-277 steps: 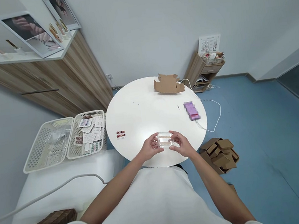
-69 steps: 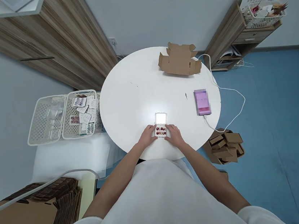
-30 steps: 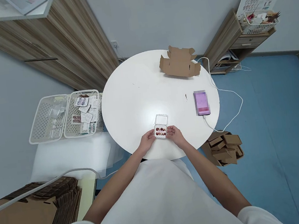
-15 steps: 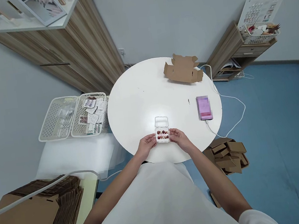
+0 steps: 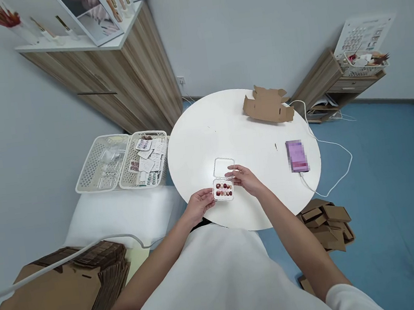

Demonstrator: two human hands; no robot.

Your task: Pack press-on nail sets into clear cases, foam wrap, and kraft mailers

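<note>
Nail set (image 5: 224, 189) in clear case (image 5: 223, 198), lid (image 5: 222, 167) still open. My left fingers (image 5: 206, 193) pinch case; right fingers (image 5: 237, 173) at lid, grip unclear.

diffuse cool light (soft glare on the tabletop (image 5: 195, 144))

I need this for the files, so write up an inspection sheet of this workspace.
Surface: white oval table, small dark specks on it.
Things in hand: open clear case with two rows of nail-like pieces; lid folded back.
Clutter: unfolded cardboard carton and pixelated purple device, on the table.
Hands: left hand holds the case's left edge; right hand by the lid's right side, contact unclear.
Cables: white cable from the device loops past the table's right edge.
Surroundings: white baskets at left; cardboard boxes piled at right.
</note>
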